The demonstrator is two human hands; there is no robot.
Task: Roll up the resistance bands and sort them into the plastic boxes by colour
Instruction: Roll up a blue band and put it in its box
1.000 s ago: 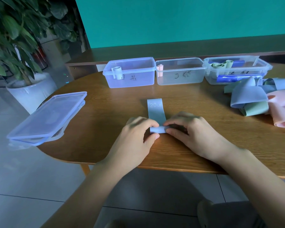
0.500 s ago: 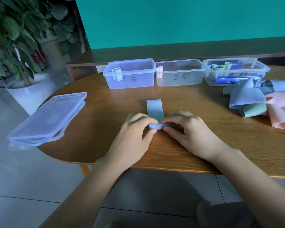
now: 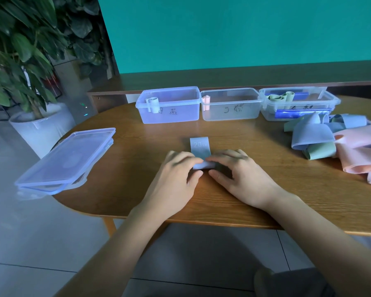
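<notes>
Blue band [image 3: 199,146] printed "20" lies flat on the table [image 3: 137,168]. Its rolled near end is pinched between left hand [image 3: 176,176] and right hand [image 3: 240,174].

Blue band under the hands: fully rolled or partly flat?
Partly rolled: the blue band has a flat tail beyond both hands' roll.

Setting: indoor room, office or studio type; exact kind cannot be told. Evidence: rounded wood-grain surface [image 3: 266,189] on a pale tiled floor [image 3: 30,232], flat teal wall [image 3: 244,35] behind a low dark wooden ledge [image 3: 223,81], large leafy plant [image 3: 19,50] in a white pot [image 3: 41,129] at far left. Three clear plastic boxes [image 3: 230,108] with handwritten labels stand in a row on the surface, stacked lids [image 3: 66,155] at its left edge.
</notes>
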